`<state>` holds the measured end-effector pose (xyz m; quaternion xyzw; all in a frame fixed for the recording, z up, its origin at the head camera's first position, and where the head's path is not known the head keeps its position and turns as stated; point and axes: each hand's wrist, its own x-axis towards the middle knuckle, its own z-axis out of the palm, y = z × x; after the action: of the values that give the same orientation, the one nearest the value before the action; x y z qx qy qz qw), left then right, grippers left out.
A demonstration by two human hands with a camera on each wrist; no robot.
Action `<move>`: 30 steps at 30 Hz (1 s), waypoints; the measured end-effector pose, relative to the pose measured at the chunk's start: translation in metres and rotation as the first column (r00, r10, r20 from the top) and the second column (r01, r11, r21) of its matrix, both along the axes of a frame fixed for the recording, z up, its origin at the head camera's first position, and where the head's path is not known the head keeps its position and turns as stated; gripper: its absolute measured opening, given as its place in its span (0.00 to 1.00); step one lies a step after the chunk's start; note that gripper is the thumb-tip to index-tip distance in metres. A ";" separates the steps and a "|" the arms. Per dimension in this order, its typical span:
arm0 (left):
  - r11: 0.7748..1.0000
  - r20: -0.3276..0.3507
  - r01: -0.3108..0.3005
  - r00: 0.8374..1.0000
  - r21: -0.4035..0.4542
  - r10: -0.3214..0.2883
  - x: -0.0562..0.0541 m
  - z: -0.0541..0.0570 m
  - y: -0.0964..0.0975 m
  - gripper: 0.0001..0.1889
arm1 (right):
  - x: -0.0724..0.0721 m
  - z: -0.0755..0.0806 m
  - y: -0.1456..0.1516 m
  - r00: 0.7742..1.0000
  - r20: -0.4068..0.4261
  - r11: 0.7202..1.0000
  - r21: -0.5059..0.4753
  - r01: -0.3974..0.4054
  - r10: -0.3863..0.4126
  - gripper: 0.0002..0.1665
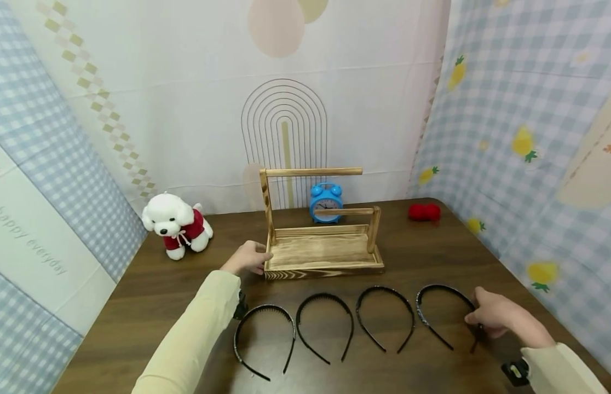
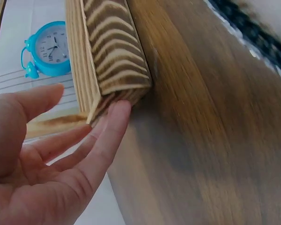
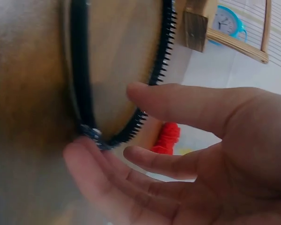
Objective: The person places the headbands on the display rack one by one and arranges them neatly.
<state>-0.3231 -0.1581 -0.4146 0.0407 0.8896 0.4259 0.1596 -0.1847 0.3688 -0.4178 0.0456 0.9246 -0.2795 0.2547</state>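
Note:
My left hand (image 1: 247, 257) is at the left end of a wooden rack (image 1: 325, 271), which has a tray base and two horizontal bars at different heights. In the left wrist view, extended fingertips touch the rack's end while the thumb stands apart. At the right, my right hand (image 1: 497, 313) reaches round the right side of the rightmost black headband (image 1: 418, 306), which lies on the table. The right wrist view shows its toothed inner edge, with fingers lying along the outer side and the thumb over the band, not clearly pinching. More black headbands (image 1: 352, 328) lie in a row to its left.
Behind the rack stands a blue alarm clock (image 1: 326, 201). A white toy dog (image 1: 174, 224) in a red top sits at the back left of the brown table (image 1: 153, 312). Something red and bundled (image 1: 424, 212) lies at the back right. Patterned cloths (image 1: 202, 49) hang around the table.

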 end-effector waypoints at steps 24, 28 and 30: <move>0.995 -0.002 -0.079 0.997 0.068 0.079 -0.011 -0.017 -0.003 0.26 | 0.001 -0.013 0.030 0.982 0.064 0.876 -0.445 0.186 -0.176 0.18; 0.996 -0.007 -0.072 0.997 0.055 0.073 -0.014 -0.017 0.000 0.26 | 0.000 -0.010 0.033 0.977 0.092 0.831 -0.514 0.213 -0.193 0.19; 0.996 -0.017 -0.077 0.997 0.051 0.078 -0.013 -0.016 0.003 0.26 | -0.001 -0.007 0.033 0.974 0.082 0.819 -0.529 0.223 -0.213 0.19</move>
<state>-0.3357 -0.1553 -0.4305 0.0143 0.8810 0.4536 0.1336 -0.1858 0.4015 -0.4246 0.0809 0.7963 -0.5525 0.2326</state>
